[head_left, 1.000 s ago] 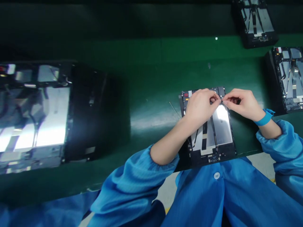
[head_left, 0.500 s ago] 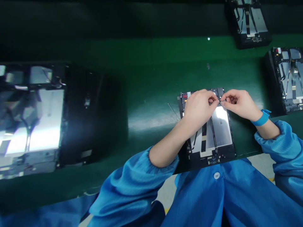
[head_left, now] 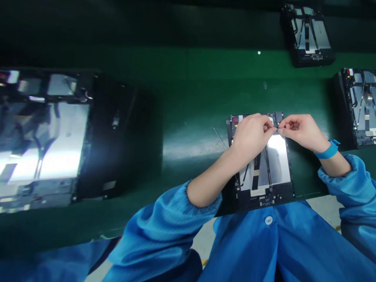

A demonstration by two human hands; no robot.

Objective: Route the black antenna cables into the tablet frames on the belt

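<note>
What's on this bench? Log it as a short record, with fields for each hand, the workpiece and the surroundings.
left hand: bare left hand, fingertips at the workpiece's top edge
right hand: bare right hand, fingertips meeting the left's, blue wristband
workpiece: black-framed tablet housing with silver panels, lying flat
item pinched: too small to tell
surface: green work bench
nearby: similar tablet housing, another, large blurred housing

Four open tablet housings (head_left: 277,160) are counted on the desk (head_left: 190,117). Two hands are seen, a left hand (head_left: 251,137) and a right hand (head_left: 304,131), with two blue sleeves (head_left: 346,176) and one wrist strap (head_left: 327,152).
</note>
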